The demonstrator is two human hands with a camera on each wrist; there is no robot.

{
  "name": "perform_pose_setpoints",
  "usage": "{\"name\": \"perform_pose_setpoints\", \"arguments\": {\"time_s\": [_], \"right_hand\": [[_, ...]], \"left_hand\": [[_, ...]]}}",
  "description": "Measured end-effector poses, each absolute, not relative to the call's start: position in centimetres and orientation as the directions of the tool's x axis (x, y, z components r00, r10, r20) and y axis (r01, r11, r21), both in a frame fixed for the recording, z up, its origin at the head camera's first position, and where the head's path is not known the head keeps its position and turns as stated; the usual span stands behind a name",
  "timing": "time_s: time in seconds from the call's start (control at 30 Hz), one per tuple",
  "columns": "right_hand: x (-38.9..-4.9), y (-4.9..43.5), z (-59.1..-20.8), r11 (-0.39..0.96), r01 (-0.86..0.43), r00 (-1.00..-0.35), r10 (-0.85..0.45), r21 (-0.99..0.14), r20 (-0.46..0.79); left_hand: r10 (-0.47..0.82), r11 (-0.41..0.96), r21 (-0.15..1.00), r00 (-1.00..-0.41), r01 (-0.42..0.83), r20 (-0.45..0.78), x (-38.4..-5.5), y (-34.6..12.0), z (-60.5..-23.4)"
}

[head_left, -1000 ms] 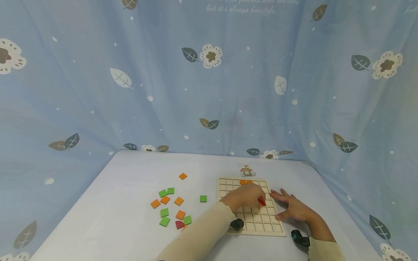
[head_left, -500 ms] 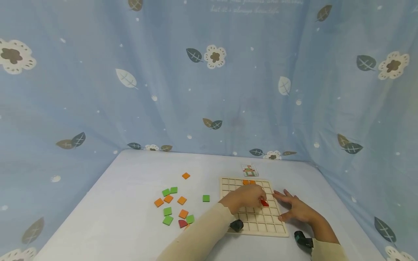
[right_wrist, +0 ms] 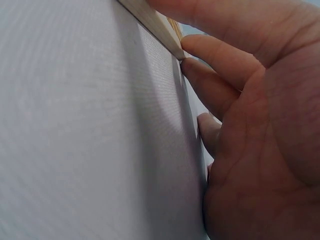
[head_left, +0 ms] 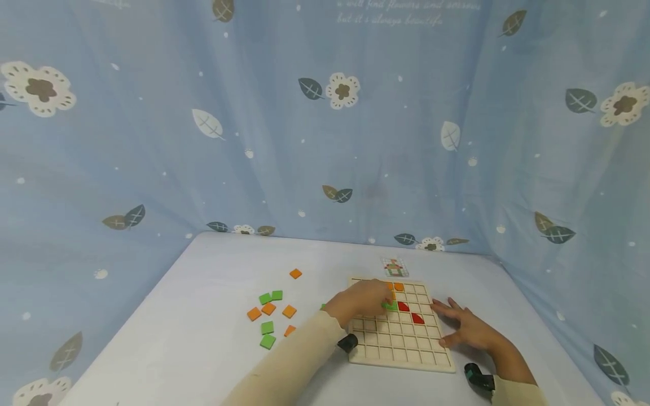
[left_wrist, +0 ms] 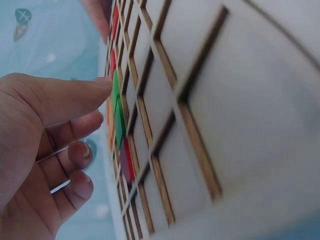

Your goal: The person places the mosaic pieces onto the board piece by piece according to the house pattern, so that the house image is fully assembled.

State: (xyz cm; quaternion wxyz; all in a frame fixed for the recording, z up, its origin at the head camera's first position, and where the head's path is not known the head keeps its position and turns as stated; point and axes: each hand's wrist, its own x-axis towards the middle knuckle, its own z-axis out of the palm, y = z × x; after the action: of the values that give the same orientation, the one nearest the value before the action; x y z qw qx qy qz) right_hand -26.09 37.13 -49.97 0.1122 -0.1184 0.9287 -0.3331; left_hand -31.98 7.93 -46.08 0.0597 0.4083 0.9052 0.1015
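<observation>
A pale wooden grid board [head_left: 401, 356] lies on the white table. My left hand [head_left: 361, 299] is over its upper left part, palm down. In the left wrist view the thumb [left_wrist: 75, 95] reaches straight to a green piece [left_wrist: 120, 120] set in the grid, the other fingers loosely bent with nothing between them. Two red curved-edge pieces [head_left: 417, 319] lie in cells right of that hand. Orange pieces [head_left: 399, 287] sit in the top row. My right hand [head_left: 469, 330] rests at the board's right edge, fingers spread, touching the board's side [right_wrist: 165, 32].
Several loose green tiles [head_left: 267, 327] and orange tiles [head_left: 289, 311] are scattered left of the board. A small printed pattern card [head_left: 394, 267] lies behind it. A blue patterned curtain [head_left: 284, 169] encloses the table's back and sides.
My left hand has let go of the red piece, which now lies on the board, and moved left to the green pieces. The right hand stays at the board's edge.
</observation>
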Motion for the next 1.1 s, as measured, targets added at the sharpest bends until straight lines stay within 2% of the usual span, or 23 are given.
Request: {"name": "perform_pose_setpoints", "arguments": {"time_s": [0.4,1.1], "right_hand": [[-26.2,37.1,-49.8,0.739,-0.170,-0.944,-0.311,-0.652,-0.106],[-26.1,37.1,-49.9,0.742,-0.150,-0.946,-0.299,-0.654,-0.122]], "left_hand": [[0.727,0.680,0.179,-0.685,0.711,-0.042,-33.5,4.0,-45.4],[0.635,0.750,0.225,-0.772,0.622,0.021,-34.8,-2.6,-46.1]]}}
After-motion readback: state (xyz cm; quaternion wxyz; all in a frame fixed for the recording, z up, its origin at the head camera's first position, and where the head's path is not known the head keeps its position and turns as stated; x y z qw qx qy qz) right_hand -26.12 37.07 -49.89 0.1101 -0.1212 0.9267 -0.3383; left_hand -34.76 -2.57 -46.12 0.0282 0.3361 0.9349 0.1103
